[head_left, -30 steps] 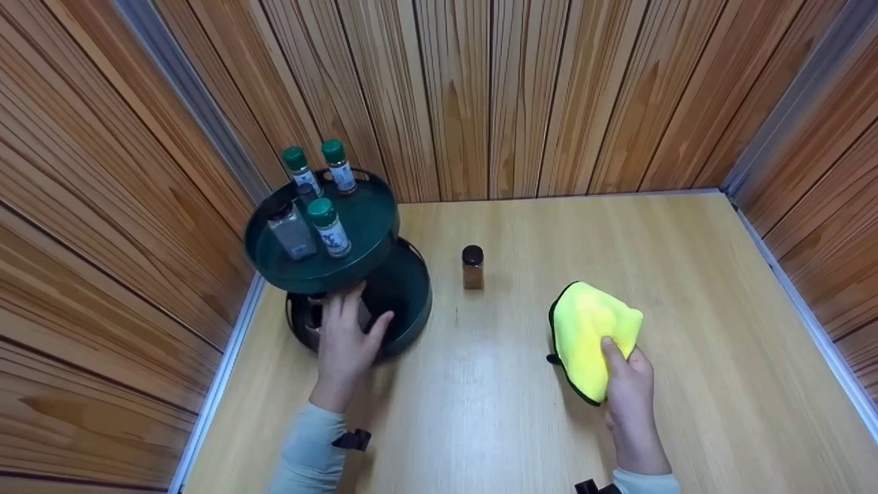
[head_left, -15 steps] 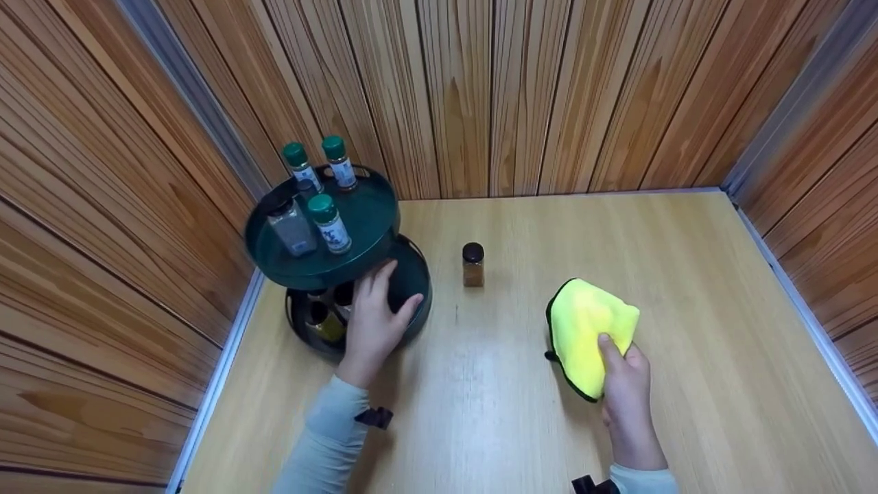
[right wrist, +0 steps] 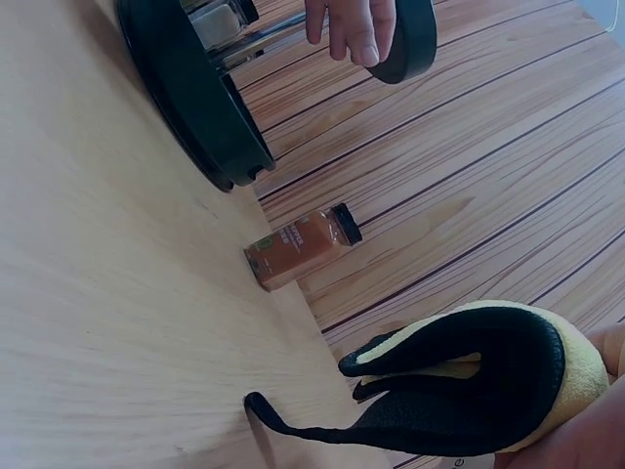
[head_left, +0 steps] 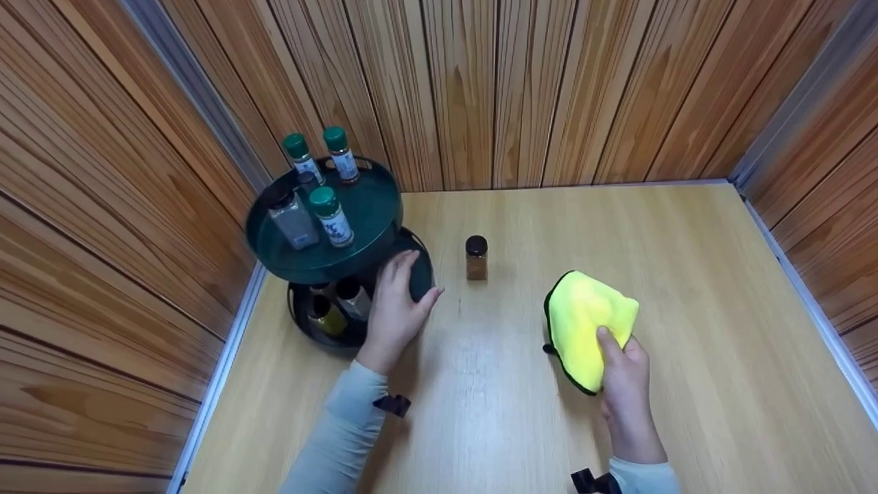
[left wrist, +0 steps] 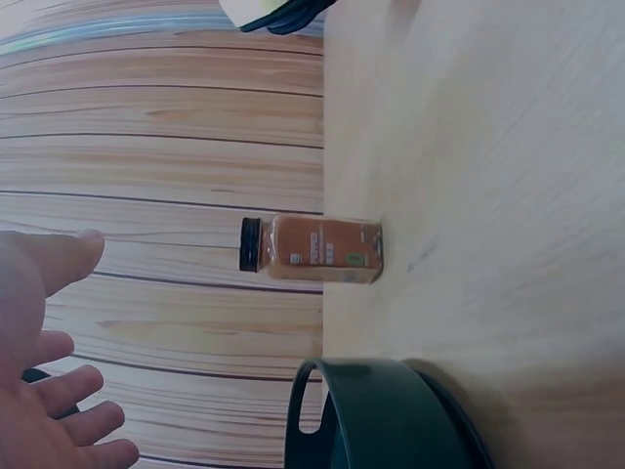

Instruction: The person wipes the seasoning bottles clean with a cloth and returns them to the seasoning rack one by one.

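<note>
We've got a bright yellow plush cloth with black edging (head_left: 590, 329), folded over, in our right hand (head_left: 625, 374): thumb on top, fingers underneath, pinching the near right edge. It's up over the pale wood-grain table (head_left: 507, 412), right of centre. From the right wrist, the fold gapes and shows a black inner face, with a thin black tail trailing off one end; can't tell if the tail's tip touches the tabletop.

Our left hand (head_left: 394, 312) holds nothing: fingers extended, thumb spread wide, over the right side of the dark green round lower tray (head_left: 420, 271). Contact with the tray: can't tell.

Clear squarish jar with black lid and orange-brown contents (left wrist: 317, 249) stands upright between tray and cloth, touching neither. Label has white print and a green patch.

Dark green round upper tray (head_left: 374, 219) carries three green-capped bottles with blue-and-white labels (head_left: 336, 223) plus a dark-capped clear jar with greyish contents (head_left: 295, 223). Dark-capped jars sit in the lower tray too, one with yellowish contents (head_left: 328, 317).
</note>
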A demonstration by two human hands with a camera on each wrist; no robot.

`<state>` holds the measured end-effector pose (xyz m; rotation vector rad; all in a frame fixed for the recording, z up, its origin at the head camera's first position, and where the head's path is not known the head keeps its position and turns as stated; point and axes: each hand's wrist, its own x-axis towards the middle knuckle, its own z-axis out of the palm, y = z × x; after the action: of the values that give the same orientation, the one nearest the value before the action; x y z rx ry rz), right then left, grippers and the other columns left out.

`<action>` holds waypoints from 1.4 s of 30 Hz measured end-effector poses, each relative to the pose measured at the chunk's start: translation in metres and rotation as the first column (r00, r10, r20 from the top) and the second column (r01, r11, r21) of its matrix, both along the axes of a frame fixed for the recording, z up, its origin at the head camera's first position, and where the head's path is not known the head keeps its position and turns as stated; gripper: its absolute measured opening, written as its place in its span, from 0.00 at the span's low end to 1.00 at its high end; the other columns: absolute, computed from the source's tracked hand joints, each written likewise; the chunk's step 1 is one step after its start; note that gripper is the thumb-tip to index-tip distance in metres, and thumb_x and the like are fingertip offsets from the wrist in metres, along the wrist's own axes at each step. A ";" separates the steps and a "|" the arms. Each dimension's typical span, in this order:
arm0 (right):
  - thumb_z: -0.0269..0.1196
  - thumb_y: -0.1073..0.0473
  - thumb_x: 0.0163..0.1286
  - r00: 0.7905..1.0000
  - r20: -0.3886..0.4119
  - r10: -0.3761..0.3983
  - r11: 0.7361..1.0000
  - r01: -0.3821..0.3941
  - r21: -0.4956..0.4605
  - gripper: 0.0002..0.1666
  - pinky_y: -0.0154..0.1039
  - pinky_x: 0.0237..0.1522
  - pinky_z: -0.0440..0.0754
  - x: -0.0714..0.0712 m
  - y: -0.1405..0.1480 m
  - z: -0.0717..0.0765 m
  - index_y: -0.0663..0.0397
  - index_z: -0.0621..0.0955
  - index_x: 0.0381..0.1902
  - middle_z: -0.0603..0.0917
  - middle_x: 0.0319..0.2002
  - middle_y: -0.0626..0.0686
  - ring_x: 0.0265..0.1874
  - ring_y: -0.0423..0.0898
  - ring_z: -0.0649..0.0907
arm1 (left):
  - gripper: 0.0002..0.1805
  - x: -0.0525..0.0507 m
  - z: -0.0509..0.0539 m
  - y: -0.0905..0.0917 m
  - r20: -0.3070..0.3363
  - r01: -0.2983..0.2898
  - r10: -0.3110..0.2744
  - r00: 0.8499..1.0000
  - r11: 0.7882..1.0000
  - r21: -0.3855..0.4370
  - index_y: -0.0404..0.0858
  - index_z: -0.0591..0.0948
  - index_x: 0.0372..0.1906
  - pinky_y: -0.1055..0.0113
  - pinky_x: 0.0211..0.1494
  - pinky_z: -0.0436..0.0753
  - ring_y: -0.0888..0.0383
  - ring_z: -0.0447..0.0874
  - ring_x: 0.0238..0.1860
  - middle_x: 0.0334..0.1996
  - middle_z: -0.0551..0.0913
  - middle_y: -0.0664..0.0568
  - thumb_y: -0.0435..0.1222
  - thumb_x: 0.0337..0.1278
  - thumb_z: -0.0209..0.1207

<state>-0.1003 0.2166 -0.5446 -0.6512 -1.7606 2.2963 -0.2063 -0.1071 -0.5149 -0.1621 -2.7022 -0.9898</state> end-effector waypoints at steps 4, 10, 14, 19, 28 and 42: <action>0.57 0.53 0.80 1.000 0.004 -0.004 1.000 0.004 -0.006 0.23 0.36 0.42 0.86 0.000 0.002 -0.001 0.64 0.73 0.63 0.85 0.39 0.45 0.40 0.41 0.86 | 0.40 -0.006 0.002 0.007 0.029 0.010 -0.010 1.000 1.000 0.006 0.48 0.69 0.75 0.49 0.74 0.70 0.49 0.68 0.73 0.73 0.68 0.48 0.49 0.59 0.71; 0.57 0.53 0.80 1.000 -0.001 -0.002 1.000 0.002 0.007 0.23 0.36 0.43 0.86 -0.001 0.004 0.000 0.63 0.72 0.63 0.85 0.41 0.45 0.41 0.41 0.86 | 0.40 -0.019 0.001 0.019 0.041 0.038 -0.038 0.998 0.999 0.013 0.46 0.69 0.74 0.51 0.74 0.71 0.49 0.67 0.72 0.72 0.68 0.47 0.49 0.58 0.72; 0.56 0.52 0.80 1.000 -0.007 0.001 1.000 -0.001 0.007 0.23 0.36 0.43 0.86 0.000 0.006 -0.001 0.63 0.72 0.63 0.85 0.42 0.46 0.42 0.41 0.86 | 0.40 -0.028 -0.001 0.028 0.059 0.047 -0.049 0.997 0.999 0.026 0.45 0.70 0.73 0.51 0.74 0.71 0.48 0.67 0.72 0.71 0.68 0.46 0.48 0.58 0.72; 0.57 0.52 0.80 1.000 -0.003 -0.010 1.000 0.010 -0.007 0.22 0.36 0.43 0.86 0.001 0.007 -0.002 0.61 0.73 0.62 0.85 0.44 0.48 0.43 0.42 0.86 | 0.41 -0.040 -0.003 0.040 0.105 0.055 -0.060 0.993 0.997 0.044 0.47 0.68 0.74 0.51 0.74 0.71 0.48 0.67 0.72 0.71 0.68 0.47 0.48 0.58 0.72; 0.57 0.52 0.79 1.000 0.003 -0.023 0.999 0.023 0.027 0.23 0.34 0.42 0.85 0.000 0.010 -0.002 0.64 0.73 0.62 0.85 0.40 0.45 0.41 0.40 0.85 | 0.44 -0.061 -0.013 0.053 0.154 0.070 -0.082 0.985 0.994 0.081 0.46 0.67 0.75 0.52 0.73 0.71 0.49 0.67 0.72 0.71 0.70 0.46 0.47 0.56 0.74; 0.58 0.52 0.79 0.999 -0.011 -0.044 0.999 0.044 -0.003 0.22 0.36 0.43 0.86 -0.001 0.012 0.000 0.61 0.74 0.61 0.85 0.43 0.48 0.42 0.42 0.86 | 0.52 -0.098 -0.032 0.080 0.350 0.037 -0.057 0.935 0.997 0.064 0.48 0.60 0.79 0.58 0.77 0.66 0.53 0.63 0.76 0.76 0.66 0.50 0.43 0.52 0.77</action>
<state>-0.1015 0.2285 -0.5449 -0.6698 -1.7207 2.2698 -0.3040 -0.0267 -0.5473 -0.0409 -2.9969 -1.2104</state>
